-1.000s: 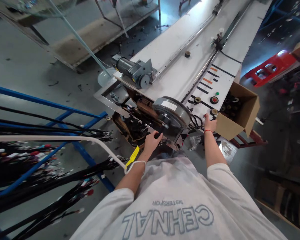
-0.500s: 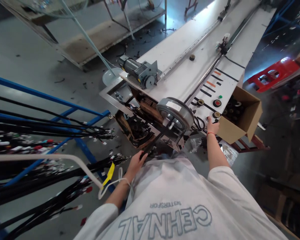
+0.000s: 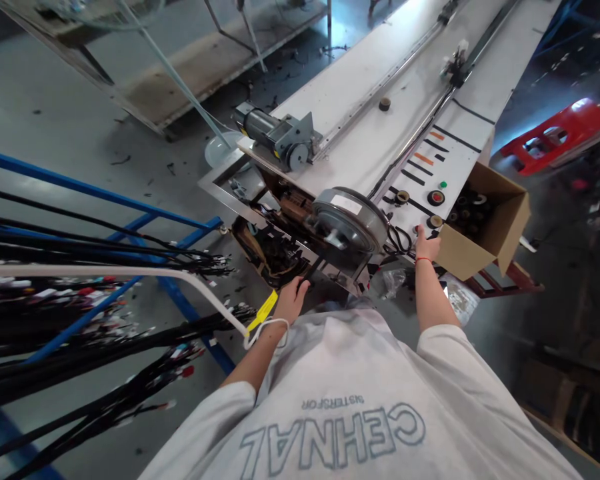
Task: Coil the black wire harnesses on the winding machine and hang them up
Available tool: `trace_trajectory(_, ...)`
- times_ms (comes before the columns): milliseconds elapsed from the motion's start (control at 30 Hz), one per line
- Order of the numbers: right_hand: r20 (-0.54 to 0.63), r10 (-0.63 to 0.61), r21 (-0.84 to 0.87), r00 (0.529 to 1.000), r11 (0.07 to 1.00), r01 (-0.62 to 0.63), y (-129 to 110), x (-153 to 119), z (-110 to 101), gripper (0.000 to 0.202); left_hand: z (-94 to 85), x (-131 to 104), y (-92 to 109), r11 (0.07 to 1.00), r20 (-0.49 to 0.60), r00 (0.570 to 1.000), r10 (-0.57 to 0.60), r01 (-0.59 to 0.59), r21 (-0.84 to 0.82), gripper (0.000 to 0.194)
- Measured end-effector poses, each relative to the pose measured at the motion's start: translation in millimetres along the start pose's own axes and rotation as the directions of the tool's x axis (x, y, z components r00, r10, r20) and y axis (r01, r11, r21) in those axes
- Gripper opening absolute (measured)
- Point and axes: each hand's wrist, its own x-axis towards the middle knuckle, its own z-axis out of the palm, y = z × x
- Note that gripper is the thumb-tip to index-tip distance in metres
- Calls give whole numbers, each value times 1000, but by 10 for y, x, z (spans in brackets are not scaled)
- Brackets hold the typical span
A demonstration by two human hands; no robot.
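My left hand (image 3: 290,301) is closed around a black cable bundle (image 3: 314,268), which runs toward the round metal taping head (image 3: 353,223) at the table's near end. A white cord loops at that wrist, and a yellow tag (image 3: 263,311) hangs on a white cable beside it. My right hand (image 3: 427,247) is at the near right edge of the white machine table (image 3: 340,97). Its thumb is up at a small red button (image 3: 417,229), and the other fingers are curled; what lies under them is hidden. A tape roll (image 3: 435,222) sits just above this hand.
An open cardboard box (image 3: 485,243) with dark rolls stands right of the table. A motor (image 3: 263,127) is mounted at its left corner. Black cable bundles (image 3: 105,347) hang across a blue rack (image 3: 95,193) on the left. A red plastic stool (image 3: 555,137) is at far right.
My left hand has moved up and right, closer to the taping head, with the black cable bundle. The white cable and yellow tag shifted along. My right hand stays at the button.
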Motion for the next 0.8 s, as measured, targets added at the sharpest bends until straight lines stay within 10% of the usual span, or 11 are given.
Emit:
trace_trajectory(533,-12,22,-36,1000,999,-22,-16,-44,9,71,315,575,313,992,-35,996,83,-86,-89,36)
trace_trajectory(800,-2,25,-3,1000,1000,-25,-70,-98,-62,72,301,439,-473,993,192,975,-107,96,62,28)
